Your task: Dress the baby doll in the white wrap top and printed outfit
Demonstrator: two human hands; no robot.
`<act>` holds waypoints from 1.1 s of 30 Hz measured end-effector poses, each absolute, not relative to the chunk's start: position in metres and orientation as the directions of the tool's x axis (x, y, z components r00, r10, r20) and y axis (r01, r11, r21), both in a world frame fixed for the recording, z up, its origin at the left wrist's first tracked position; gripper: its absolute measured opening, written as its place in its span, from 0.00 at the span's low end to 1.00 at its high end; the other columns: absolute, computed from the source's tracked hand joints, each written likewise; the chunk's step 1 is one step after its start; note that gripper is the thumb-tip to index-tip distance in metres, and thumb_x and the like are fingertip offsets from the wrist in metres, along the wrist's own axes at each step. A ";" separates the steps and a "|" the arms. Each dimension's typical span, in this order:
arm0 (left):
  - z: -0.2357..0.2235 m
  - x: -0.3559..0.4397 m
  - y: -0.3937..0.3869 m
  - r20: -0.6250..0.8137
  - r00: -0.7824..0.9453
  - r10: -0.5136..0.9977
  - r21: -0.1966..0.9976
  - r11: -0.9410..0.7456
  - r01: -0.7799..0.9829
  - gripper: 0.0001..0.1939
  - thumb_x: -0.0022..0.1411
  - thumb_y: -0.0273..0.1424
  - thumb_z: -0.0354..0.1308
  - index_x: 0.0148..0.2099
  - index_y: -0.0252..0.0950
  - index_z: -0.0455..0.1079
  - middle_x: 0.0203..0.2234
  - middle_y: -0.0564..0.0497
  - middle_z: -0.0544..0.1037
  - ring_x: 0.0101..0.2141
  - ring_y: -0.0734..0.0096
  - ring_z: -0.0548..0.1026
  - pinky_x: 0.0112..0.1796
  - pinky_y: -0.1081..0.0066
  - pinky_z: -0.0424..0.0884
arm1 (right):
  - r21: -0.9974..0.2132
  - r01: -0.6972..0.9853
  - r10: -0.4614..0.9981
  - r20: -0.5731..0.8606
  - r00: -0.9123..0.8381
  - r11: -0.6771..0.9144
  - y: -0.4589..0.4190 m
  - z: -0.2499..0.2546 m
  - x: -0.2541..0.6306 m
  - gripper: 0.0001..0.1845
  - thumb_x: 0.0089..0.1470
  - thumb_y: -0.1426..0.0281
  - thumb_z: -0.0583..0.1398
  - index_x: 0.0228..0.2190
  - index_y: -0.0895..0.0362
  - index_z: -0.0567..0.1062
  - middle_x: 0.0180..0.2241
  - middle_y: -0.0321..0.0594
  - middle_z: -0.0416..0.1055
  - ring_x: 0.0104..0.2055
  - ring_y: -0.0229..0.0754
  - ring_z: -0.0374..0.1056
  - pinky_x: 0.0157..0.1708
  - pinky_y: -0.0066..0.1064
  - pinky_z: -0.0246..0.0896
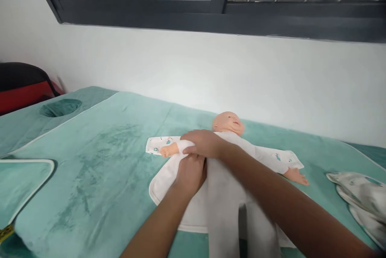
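A baby doll (228, 122) in a white garment lies on its back with arms spread. Under it a white baby garment (164, 179) with printed sleeves is spread open. My right hand (205, 143) reaches across from the right, fingers and thumb around the doll's white sleeve (183, 145) near its small hand (169, 150). Just below, touching it, my left hand (190, 172) has bent fingers at the doll's side; its fingertips are hidden. The doll's other hand (297, 176) sticks out past the right-hand sleeve.
A teal cover (90, 177) lies over the bed, with a round hole (61, 107) at the far left. Crumpled printed cloth (362, 197) sits at the right. A blurred pale grey shape (224, 217) with a dark strip fills the near middle. Behind are a white wall and a barred window.
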State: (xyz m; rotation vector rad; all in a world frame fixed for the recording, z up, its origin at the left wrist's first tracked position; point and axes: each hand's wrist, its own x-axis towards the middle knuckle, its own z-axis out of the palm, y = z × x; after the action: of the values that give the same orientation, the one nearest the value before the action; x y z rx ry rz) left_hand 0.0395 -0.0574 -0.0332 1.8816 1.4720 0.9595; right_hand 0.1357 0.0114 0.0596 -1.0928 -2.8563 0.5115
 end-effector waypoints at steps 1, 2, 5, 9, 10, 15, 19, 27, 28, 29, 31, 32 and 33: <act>-0.032 0.037 -0.057 0.238 0.157 0.959 0.719 -0.283 0.635 0.18 0.58 0.25 0.50 0.50 0.38 0.71 0.44 0.37 0.75 0.46 0.49 0.70 0.48 0.52 0.63 | -0.378 0.638 0.674 -0.047 -0.737 0.671 0.010 0.065 0.143 0.13 0.59 0.58 0.55 0.42 0.49 0.74 0.41 0.35 0.75 0.42 0.44 0.68 0.38 0.33 0.59; -0.031 0.034 -0.055 0.274 0.145 0.951 0.654 -0.295 0.697 0.19 0.59 0.25 0.49 0.51 0.38 0.70 0.45 0.38 0.74 0.47 0.49 0.68 0.48 0.52 0.63 | -0.438 0.630 0.695 -0.016 -0.719 0.642 0.008 0.071 0.150 0.14 0.61 0.57 0.53 0.43 0.48 0.73 0.42 0.34 0.74 0.43 0.44 0.68 0.39 0.32 0.59; -0.027 0.021 -0.048 0.307 -0.002 0.952 0.540 -0.172 0.824 0.15 0.58 0.28 0.52 0.48 0.37 0.71 0.44 0.38 0.73 0.50 0.46 0.65 0.49 0.50 0.60 | -0.536 0.613 0.740 0.035 -0.671 0.580 0.002 0.083 0.163 0.18 0.62 0.55 0.51 0.47 0.48 0.73 0.46 0.36 0.73 0.46 0.45 0.66 0.43 0.34 0.60; -0.023 0.003 -0.038 0.242 -0.179 0.954 0.677 -0.034 0.735 0.04 0.55 0.30 0.56 0.34 0.38 0.71 0.33 0.41 0.75 0.45 0.47 0.69 0.44 0.55 0.61 | -0.539 0.624 0.738 -0.005 -0.674 0.566 -0.002 0.085 0.164 0.19 0.61 0.54 0.52 0.47 0.47 0.74 0.44 0.37 0.73 0.46 0.45 0.66 0.43 0.34 0.59; -0.021 -0.001 -0.037 0.203 -0.217 0.955 0.728 0.001 0.686 0.03 0.55 0.30 0.55 0.31 0.38 0.70 0.30 0.43 0.74 0.42 0.50 0.70 0.42 0.58 0.62 | -0.540 0.622 0.734 -0.012 -0.679 0.567 -0.003 0.085 0.164 0.18 0.62 0.54 0.52 0.46 0.47 0.75 0.43 0.37 0.73 0.45 0.45 0.66 0.43 0.34 0.59; -0.008 -0.012 -0.042 0.037 -0.334 0.942 0.913 0.104 0.394 0.03 0.56 0.28 0.51 0.33 0.38 0.66 0.27 0.52 0.74 0.30 0.67 0.70 0.31 0.70 0.61 | -0.429 0.689 0.751 -0.037 -0.659 0.584 -0.003 0.084 0.167 0.22 0.62 0.50 0.49 0.36 0.47 0.78 0.37 0.37 0.72 0.38 0.43 0.66 0.39 0.33 0.57; -0.007 -0.011 -0.047 0.034 -0.389 0.921 0.977 0.051 0.207 0.04 0.57 0.33 0.54 0.33 0.38 0.66 0.29 0.55 0.73 0.32 0.70 0.70 0.33 0.73 0.63 | -0.265 0.756 0.788 0.027 -0.615 0.599 0.004 0.077 0.175 0.21 0.62 0.52 0.50 0.34 0.48 0.78 0.35 0.39 0.71 0.42 0.45 0.65 0.44 0.36 0.54; -0.013 0.011 -0.055 0.258 -0.326 0.909 0.878 -0.080 0.473 0.05 0.61 0.35 0.53 0.36 0.40 0.65 0.27 0.55 0.72 0.29 0.70 0.68 0.33 0.72 0.63 | -0.016 0.797 0.797 -0.002 -0.604 0.603 0.007 0.058 0.166 0.16 0.60 0.59 0.55 0.35 0.56 0.77 0.38 0.46 0.72 0.43 0.48 0.66 0.50 0.41 0.49; -0.014 0.015 -0.056 0.287 -0.258 0.923 0.834 -0.107 0.542 0.06 0.62 0.36 0.52 0.36 0.40 0.65 0.27 0.55 0.72 0.29 0.70 0.68 0.33 0.71 0.62 | 0.003 0.792 0.792 0.013 -0.610 0.610 0.006 0.056 0.162 0.15 0.60 0.61 0.55 0.36 0.57 0.76 0.38 0.47 0.72 0.43 0.48 0.66 0.50 0.41 0.49; -0.015 0.019 -0.056 0.301 -0.204 0.932 0.793 -0.125 0.596 0.06 0.63 0.36 0.51 0.36 0.40 0.64 0.27 0.55 0.72 0.29 0.69 0.68 0.33 0.71 0.62 | 0.010 0.786 0.786 0.028 -0.618 0.618 0.004 0.054 0.159 0.13 0.60 0.64 0.55 0.36 0.58 0.75 0.37 0.47 0.72 0.43 0.48 0.66 0.50 0.41 0.49; -0.016 0.023 -0.057 0.306 -0.170 0.937 0.742 -0.122 0.659 0.08 0.64 0.38 0.50 0.36 0.40 0.64 0.28 0.54 0.72 0.30 0.68 0.68 0.33 0.70 0.61 | -0.016 0.778 0.777 0.064 -0.626 0.628 0.001 0.054 0.157 0.10 0.60 0.67 0.54 0.37 0.58 0.74 0.38 0.46 0.72 0.44 0.47 0.65 0.49 0.39 0.51; -0.017 0.023 -0.056 0.303 -0.185 0.935 0.731 -0.104 0.674 0.08 0.64 0.39 0.50 0.37 0.40 0.63 0.28 0.54 0.72 0.31 0.67 0.69 0.34 0.69 0.62 | -0.055 0.776 0.777 0.090 -0.623 0.628 -0.001 0.056 0.160 0.10 0.60 0.67 0.54 0.38 0.58 0.73 0.39 0.45 0.72 0.44 0.47 0.65 0.48 0.39 0.52; -0.017 0.023 -0.056 0.302 -0.211 0.930 0.725 -0.080 0.684 0.09 0.65 0.39 0.50 0.37 0.40 0.64 0.30 0.53 0.73 0.32 0.67 0.69 0.34 0.69 0.62 | -0.107 0.779 0.785 0.122 -0.607 0.618 -0.004 0.060 0.165 0.11 0.61 0.66 0.53 0.39 0.57 0.73 0.41 0.44 0.71 0.44 0.46 0.65 0.47 0.38 0.54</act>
State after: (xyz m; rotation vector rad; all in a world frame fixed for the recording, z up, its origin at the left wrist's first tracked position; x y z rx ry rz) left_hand 0.0227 -0.0562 -0.0169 1.7526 1.8998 1.1779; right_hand 0.1650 -0.0036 0.0595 -1.3066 -2.6826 0.0639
